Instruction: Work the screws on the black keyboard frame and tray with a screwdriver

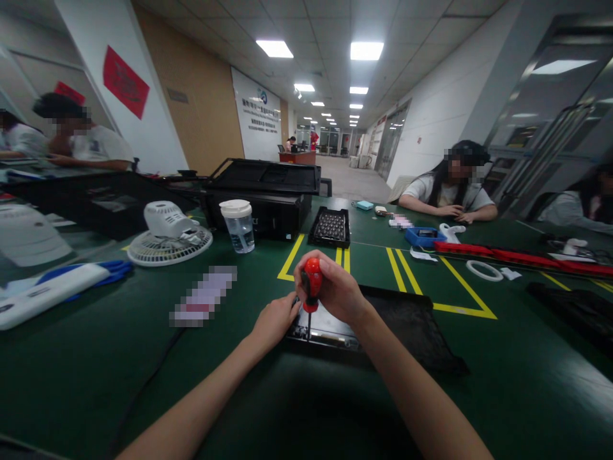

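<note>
My right hand is closed round the red and black handle of a screwdriver. Its shaft points straight down at the near left part of a flat black panel, where a shiny metal strip runs along the near edge. Whether the tip sits in a screw is too small to tell. My left hand rests at the panel's left edge, its thumb and fingers bent against it. What those fingers grip, if anything, is hidden.
Beyond the panel stand a black tray, a large black case and a lidded plastic cup. To the left lie a white fan and a white power bank-like device. A blue box sits right, near a seated person.
</note>
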`<state>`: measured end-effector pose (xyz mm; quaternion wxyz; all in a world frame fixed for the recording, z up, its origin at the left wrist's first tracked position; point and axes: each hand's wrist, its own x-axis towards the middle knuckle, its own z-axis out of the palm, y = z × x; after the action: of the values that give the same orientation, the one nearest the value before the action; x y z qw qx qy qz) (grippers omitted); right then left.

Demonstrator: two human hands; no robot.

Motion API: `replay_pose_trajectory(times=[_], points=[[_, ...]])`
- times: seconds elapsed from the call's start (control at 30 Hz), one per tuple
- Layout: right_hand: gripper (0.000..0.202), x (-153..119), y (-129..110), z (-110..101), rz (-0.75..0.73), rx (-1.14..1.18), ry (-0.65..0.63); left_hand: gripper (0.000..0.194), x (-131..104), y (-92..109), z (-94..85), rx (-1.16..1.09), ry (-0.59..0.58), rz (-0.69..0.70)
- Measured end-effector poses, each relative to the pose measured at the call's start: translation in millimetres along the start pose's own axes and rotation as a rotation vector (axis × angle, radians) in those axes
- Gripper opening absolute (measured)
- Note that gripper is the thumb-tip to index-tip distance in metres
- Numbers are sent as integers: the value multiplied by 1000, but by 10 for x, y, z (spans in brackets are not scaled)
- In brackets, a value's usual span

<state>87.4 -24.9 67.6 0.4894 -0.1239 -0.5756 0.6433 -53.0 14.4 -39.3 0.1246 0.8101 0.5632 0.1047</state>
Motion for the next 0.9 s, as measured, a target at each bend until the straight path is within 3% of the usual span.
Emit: replay_pose_trajectory(times=[0.3,0.9], points=[[22,4,47,-20,-39,73,-57,31,4,-17,6,5,-2,7],[17,-15,51,12,-73,86,-21,32,6,-19,0,22,-9,10]])
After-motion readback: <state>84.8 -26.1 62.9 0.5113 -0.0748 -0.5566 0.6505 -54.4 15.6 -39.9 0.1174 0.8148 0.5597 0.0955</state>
